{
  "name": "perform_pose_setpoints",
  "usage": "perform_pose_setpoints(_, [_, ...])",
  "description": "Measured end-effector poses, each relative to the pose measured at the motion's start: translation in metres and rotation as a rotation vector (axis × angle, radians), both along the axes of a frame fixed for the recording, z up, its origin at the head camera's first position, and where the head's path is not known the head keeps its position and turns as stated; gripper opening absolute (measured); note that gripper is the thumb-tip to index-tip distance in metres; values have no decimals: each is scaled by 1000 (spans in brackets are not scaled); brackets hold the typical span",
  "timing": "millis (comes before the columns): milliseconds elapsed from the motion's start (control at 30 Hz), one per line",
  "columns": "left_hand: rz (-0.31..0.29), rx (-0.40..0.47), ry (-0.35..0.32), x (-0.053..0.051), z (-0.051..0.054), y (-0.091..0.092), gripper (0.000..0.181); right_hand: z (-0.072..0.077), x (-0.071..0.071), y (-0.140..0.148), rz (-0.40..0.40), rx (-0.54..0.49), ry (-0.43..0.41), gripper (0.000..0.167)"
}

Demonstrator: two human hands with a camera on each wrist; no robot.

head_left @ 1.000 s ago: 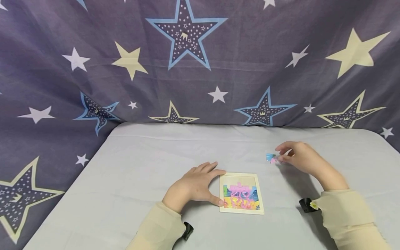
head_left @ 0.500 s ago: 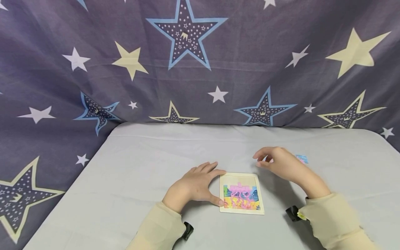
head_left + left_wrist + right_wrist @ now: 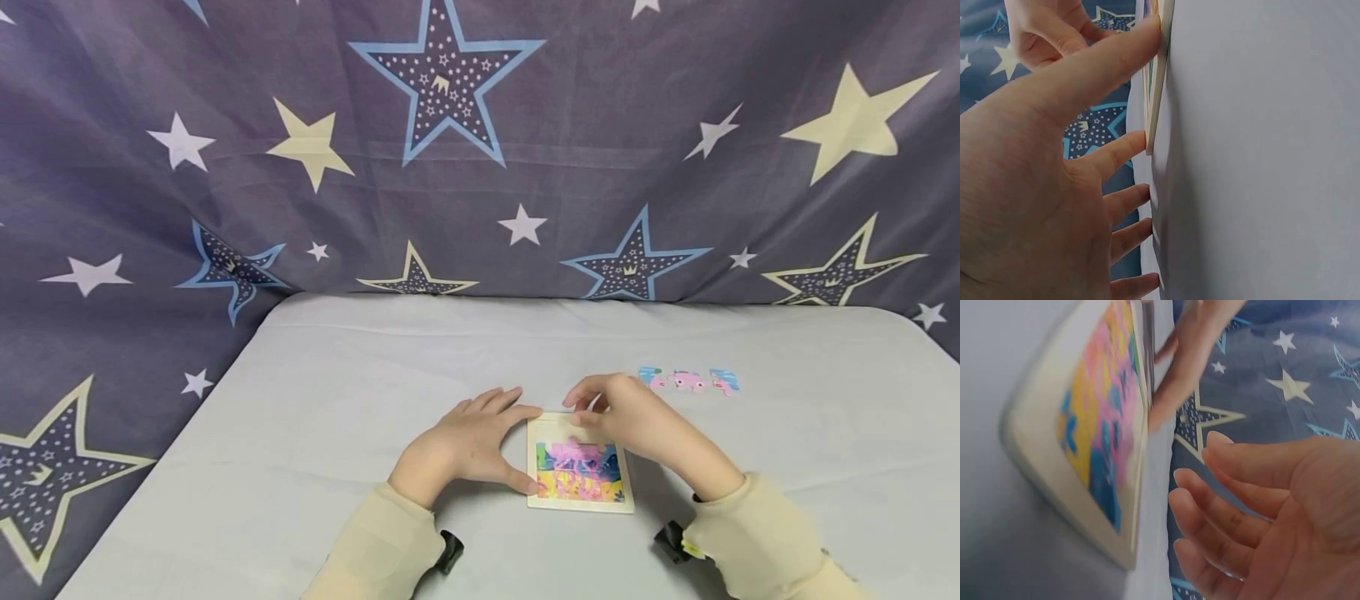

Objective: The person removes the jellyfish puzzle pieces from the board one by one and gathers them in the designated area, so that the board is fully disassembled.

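A square jigsaw puzzle (image 3: pixel 578 473) with a pink, blue and yellow picture lies in a pale wooden tray (image 3: pixel 581 507); the strip along the tray's far side is bare wood. My left hand (image 3: pixel 476 442) rests beside it with fingers spread. Its thumb touches the near left of the frame, its index finger the far left corner. Over the tray's far right part hovers my right hand (image 3: pixel 626 417), fingers loosely bent. In the right wrist view, I see nothing between the fingers of my right hand (image 3: pixel 1254 512).
Three loose puzzle pieces lie in a row on the grey cloth beyond the tray to the right: a blue left piece (image 3: pixel 649 378), a pink face piece (image 3: pixel 687 382) and a blue right piece (image 3: pixel 724 381). A star-patterned curtain (image 3: pixel 450 208) hangs behind the table.
My right hand has moved left and nearer, from the loose pieces to above the tray, uncovering the row of three. My left hand and the tray have stayed put.
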State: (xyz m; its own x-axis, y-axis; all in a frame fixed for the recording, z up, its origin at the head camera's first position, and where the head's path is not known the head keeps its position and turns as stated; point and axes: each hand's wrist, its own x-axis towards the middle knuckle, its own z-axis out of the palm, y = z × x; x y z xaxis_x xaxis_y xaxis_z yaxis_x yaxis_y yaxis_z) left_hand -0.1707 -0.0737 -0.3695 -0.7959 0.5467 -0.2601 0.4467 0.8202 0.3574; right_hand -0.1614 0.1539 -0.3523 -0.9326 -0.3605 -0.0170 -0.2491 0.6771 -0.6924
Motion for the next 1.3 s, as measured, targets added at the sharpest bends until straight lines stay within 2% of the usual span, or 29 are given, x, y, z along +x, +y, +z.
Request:
perform_pose_setpoints(133, [-2,-3,-4,1,-1,0,91,-3,5,-10,17,7,-33,11])
perform_pose_setpoints(400, [17,2,-4,3,-3,2,89,-7,12,-27,10,141,-80,16])
perform_pose_setpoints(600, [47,26,-15,5,-5,4,87,-13,15,-33,46,193,-65,22])
perform_pose_setpoints(800, [48,17,-10,5,-4,6,87,-16,17,-33,84,209,-27,22])
perform_pose_setpoints(967, [38,-2,-30,6,-4,4,91,-17,18,-32,111,216,-21,21])
perform_pose_setpoints(1300, [45,-10,-43,4,-3,5,94,-15,17,-31,110,190,1,28])
